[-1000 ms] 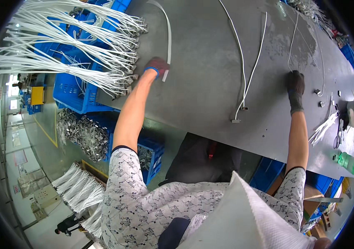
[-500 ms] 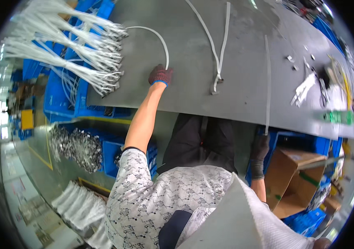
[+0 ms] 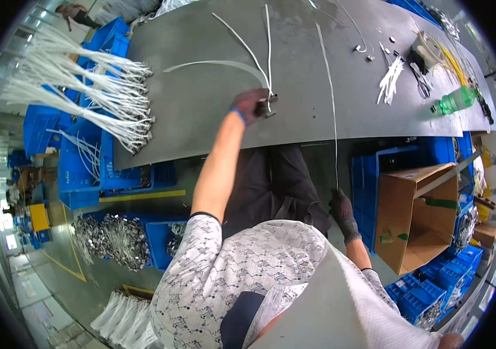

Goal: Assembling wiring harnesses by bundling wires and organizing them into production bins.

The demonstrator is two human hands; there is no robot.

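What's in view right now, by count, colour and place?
Flat worktable: 1, grey, top centre
Plastic crates: many, blue, both sides
Cable bundles: many, white, left
Connector cables: 2, white, worktable centre
Curved flat strip: 1, white, left of those
Long thin strip: 1, white, crossing worktable's near edge
Short strips: uncounted pile, white, worktable's right
Translucent plastic bottle: 1, green, worktable's right
Open cardboard box: 1, brown, right
Heaped metallic pieces: many, silvery, lower left
Distant person: 1, dark trousers, upper left
Patterned shirt: 1, white and dark, bottom
Gloved left hand: 1, dark red, by the connector cables
Gloved right hand: 1, dark, holding the long thin strip
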